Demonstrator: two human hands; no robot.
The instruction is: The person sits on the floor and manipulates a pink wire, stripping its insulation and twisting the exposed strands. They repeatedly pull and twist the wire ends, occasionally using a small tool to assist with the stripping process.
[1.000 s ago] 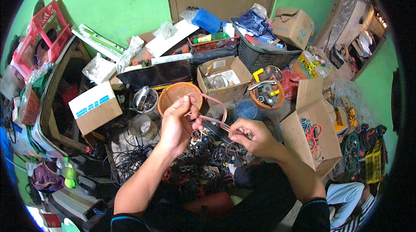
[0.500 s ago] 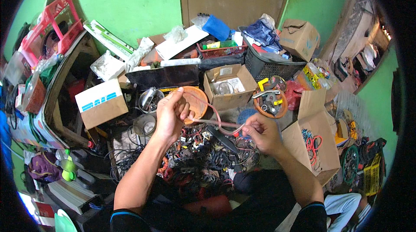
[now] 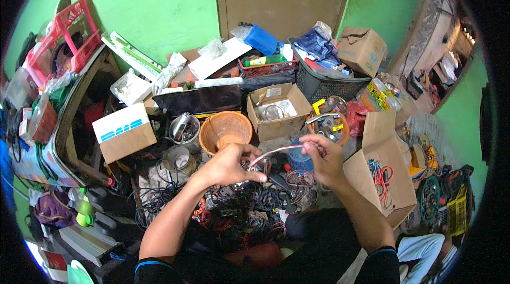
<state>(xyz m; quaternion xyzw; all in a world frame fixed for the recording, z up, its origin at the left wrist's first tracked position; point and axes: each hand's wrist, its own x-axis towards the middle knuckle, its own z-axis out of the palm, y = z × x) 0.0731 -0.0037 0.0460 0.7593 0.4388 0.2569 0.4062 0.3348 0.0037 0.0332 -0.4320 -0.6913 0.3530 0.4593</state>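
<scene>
A thin pinkish cable point(image 3: 279, 151) stretches between my hands above the pile of loose wires. My right hand point(image 3: 325, 157) pinches it between thumb and fingers. The cable's other visible stretch runs down to the gap of my left hand point(image 3: 229, 166), whose thumb points out apart from the curled fingers. Whether the cable touches the left palm is hidden. Just beyond the left hand stands an orange plastic bucket point(image 3: 226, 127). Below both hands lies a heap of tangled wires and small electrical parts point(image 3: 239, 199).
An open cardboard box point(image 3: 380, 199) with coiled red and blue wires stands to the right. A smaller box point(image 3: 281, 125), an orange tub of tools point(image 3: 340, 138) and a metal pot point(image 3: 183, 138) stand ahead. A dark basket point(image 3: 329, 85) is farther back. Someone's leg point(image 3: 422, 249) shows lower right.
My left hand has come down and turned, its thumb now apart from the fingers where it was pinched before. My right hand has risen slightly rightward, still gripping the cable.
</scene>
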